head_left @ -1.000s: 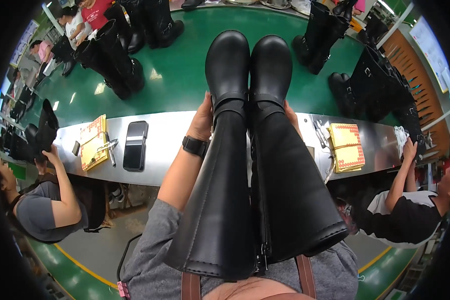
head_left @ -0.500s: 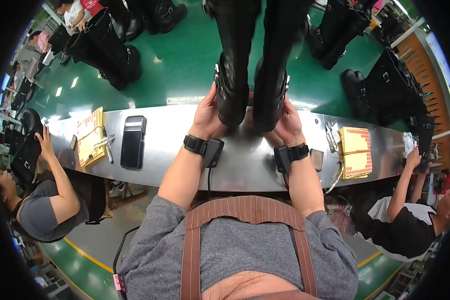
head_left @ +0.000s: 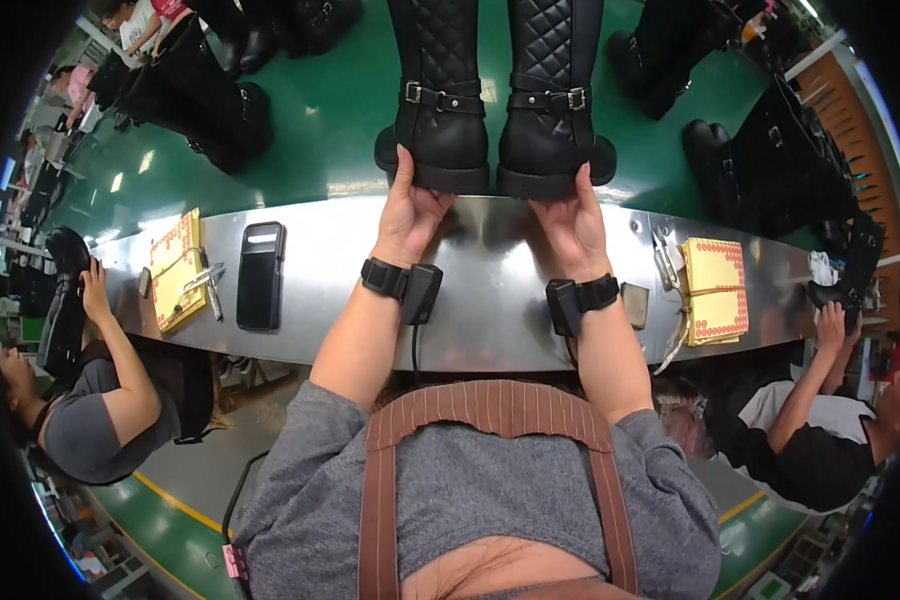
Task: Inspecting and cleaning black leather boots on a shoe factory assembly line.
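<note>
Two tall black boots stand upright side by side in front of me, with quilted shafts and buckled ankle straps. My left hand (head_left: 412,218) grips the left boot (head_left: 438,125) low at its sole, thumb up along the side. My right hand (head_left: 572,224) holds the right boot (head_left: 548,125) the same way. The soles are at the far edge of the metal table (head_left: 490,320), and the toes turn outward. Fingers under the soles are partly hidden. The boots' tops run out of view.
A phone (head_left: 261,275) and yellow card bundle (head_left: 177,268) lie to the left. At right are another card bundle (head_left: 717,290) and a small grey block (head_left: 634,304). More black boots (head_left: 210,110) stand on the green surface (head_left: 320,130). Co-workers at both sides handle boots.
Both boots have turned, so their quilted shafts and buckled straps now show instead of narrow dark fronts. My hands still hold them low. The co-workers' boots have shifted too.
</note>
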A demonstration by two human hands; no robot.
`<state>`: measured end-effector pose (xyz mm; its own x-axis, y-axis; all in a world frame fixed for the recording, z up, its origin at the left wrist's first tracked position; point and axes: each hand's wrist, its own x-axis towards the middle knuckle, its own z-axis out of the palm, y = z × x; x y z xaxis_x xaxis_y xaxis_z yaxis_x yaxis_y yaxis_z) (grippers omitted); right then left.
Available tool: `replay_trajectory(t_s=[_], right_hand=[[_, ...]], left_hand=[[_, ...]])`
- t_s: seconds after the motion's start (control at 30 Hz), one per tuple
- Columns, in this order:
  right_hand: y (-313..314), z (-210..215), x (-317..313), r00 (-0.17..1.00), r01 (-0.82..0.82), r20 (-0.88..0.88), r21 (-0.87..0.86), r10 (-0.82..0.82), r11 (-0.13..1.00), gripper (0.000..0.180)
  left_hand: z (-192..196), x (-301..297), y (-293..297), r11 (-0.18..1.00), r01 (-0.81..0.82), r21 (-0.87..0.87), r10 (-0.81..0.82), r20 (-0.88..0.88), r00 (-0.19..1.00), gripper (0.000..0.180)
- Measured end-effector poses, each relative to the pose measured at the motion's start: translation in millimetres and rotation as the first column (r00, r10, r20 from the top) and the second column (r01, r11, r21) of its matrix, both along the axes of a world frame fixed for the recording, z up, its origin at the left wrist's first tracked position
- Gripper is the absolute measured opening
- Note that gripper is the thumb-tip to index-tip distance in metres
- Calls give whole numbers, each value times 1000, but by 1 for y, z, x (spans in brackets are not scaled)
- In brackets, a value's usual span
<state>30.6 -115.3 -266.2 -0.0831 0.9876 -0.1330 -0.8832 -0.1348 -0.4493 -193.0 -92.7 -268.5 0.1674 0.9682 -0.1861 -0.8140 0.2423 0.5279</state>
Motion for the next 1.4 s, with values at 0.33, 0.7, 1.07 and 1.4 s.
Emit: replay_trajectory(t_s=[0.33, 0.7, 1.07, 1.4], right_hand=[[15, 4, 7, 995, 8, 97, -14, -6, 1000, 50], [-7, -1, -3, 978, 78, 190, 29, -82, 997, 50], [-4, 3, 1, 971, 47, 234, 46, -56, 998, 48], [-2, -13, 4, 920, -378, -85, 75, 384, 923, 61]], left_hand=[[3, 5, 14, 999, -6, 37, 9, -85, 996, 66], [-4, -1, -5, 998, -34, 45, 37, -71, 997, 61], [-8, -3, -1, 999, -17, 47, 20, -60, 998, 64], [1, 12, -12, 917, 399, 3, -385, 267, 883, 74]])
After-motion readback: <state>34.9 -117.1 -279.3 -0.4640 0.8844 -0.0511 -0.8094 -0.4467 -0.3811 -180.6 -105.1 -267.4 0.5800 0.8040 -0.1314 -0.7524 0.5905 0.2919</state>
